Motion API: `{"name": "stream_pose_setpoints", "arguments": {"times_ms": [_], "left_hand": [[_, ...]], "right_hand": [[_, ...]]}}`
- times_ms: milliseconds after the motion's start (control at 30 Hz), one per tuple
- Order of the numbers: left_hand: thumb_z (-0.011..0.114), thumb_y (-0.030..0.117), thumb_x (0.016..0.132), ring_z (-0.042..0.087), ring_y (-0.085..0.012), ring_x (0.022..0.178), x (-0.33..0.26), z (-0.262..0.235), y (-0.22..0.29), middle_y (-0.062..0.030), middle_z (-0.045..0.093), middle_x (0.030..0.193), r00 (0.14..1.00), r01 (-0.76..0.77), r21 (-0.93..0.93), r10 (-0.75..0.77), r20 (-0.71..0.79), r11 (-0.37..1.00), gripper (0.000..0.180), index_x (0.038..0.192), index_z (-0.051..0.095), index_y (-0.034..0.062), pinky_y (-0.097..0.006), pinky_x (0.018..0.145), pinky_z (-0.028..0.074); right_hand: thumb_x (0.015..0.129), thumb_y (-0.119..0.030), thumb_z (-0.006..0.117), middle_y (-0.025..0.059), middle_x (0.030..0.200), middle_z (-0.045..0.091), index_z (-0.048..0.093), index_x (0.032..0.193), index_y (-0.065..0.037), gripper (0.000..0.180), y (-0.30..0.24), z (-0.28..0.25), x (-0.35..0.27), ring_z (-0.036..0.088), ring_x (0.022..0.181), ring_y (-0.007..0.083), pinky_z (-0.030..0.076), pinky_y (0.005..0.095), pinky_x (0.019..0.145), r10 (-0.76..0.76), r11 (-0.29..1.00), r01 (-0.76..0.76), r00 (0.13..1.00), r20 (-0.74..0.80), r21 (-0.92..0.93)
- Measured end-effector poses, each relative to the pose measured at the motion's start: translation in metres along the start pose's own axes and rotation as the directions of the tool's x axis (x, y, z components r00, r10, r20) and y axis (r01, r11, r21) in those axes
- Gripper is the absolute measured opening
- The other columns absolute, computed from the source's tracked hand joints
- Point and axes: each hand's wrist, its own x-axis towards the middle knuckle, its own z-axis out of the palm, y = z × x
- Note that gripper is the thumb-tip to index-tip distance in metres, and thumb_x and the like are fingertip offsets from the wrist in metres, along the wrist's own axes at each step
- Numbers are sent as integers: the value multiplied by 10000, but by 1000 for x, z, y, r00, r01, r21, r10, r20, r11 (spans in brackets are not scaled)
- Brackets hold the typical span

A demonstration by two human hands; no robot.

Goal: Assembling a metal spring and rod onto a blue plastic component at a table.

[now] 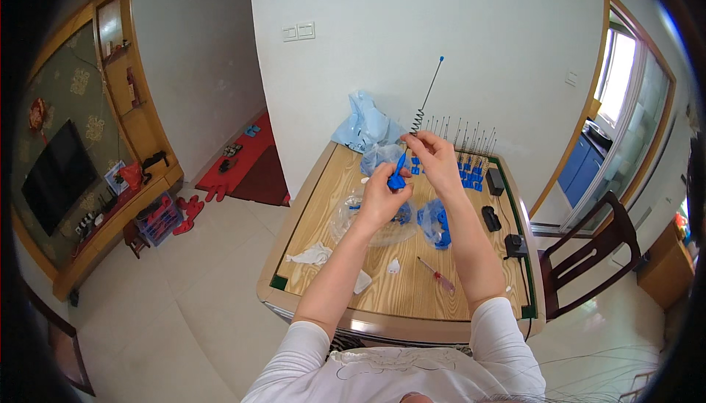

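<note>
Over the middle of the table, my left hand (379,201) is closed around a blue plastic piece (398,173) with a narrow upright part. My right hand (435,159) pinches the lower end of a thin dark wire with a coiled spring section (417,122); it rises above the fingers to a small blue tip. The two hands are close together, and the wire's bottom end is hidden by the fingers. Behind the right hand stand several similar thin wires (476,138) in blue bases (471,175). Below the hands lies a clear plastic bag (342,220) with small parts.
A bag of blue parts (435,225) sits beside my right forearm. Nearer lie a screwdriver (439,276), a crumpled tissue (312,254) and a small white item (394,265). Black boxes (495,181) line the right edge. A light-blue bag (362,123) rests by the wall; a chair (596,256) stands right.
</note>
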Motion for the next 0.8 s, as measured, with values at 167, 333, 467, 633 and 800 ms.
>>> {"name": "stream_pose_setpoints", "arguments": {"times_ms": [167,333,467,633,800], "left_hand": [[622,28,655,538,-244,730,-5,2,0,-108,504,824,992,-95,212,110,-59,973,182,821,550,7,-312,634,436],[628,18,643,531,-280,773,-9,4,-1,-118,501,835,986,-119,298,149,-79,947,214,837,540,7,-341,671,435],[682,34,661,553,-247,849,-23,6,-3,-102,517,894,946,-247,347,303,-116,904,387,1007,512,-5,-313,712,463],[668,20,722,565,-176,867,-76,-8,-24,-87,546,904,995,38,-187,-54,-82,982,450,1124,468,-9,-258,732,478],[652,-16,723,568,-174,800,-116,-19,-30,-98,557,859,984,-10,90,25,-177,996,405,1099,502,0,-259,710,473]], "right_hand": [[843,-183,553,0,738,580,634,872,5,207,-3,1,-8,476,687,70,391,212,644,43,998,-45,998,36,53],[836,-162,563,16,761,598,629,871,25,200,4,-2,-15,500,717,74,405,219,670,67,994,-72,995,68,78],[828,-143,558,36,821,613,619,897,30,196,2,-7,-29,526,761,83,422,231,689,70,993,-79,993,95,88],[825,-63,545,58,877,600,558,1039,39,236,1,-9,-77,553,799,106,441,235,732,122,958,-142,988,90,251],[826,-18,520,103,928,597,495,1079,37,260,33,1,-112,567,846,141,456,262,755,189,906,-229,971,143,356]]}}
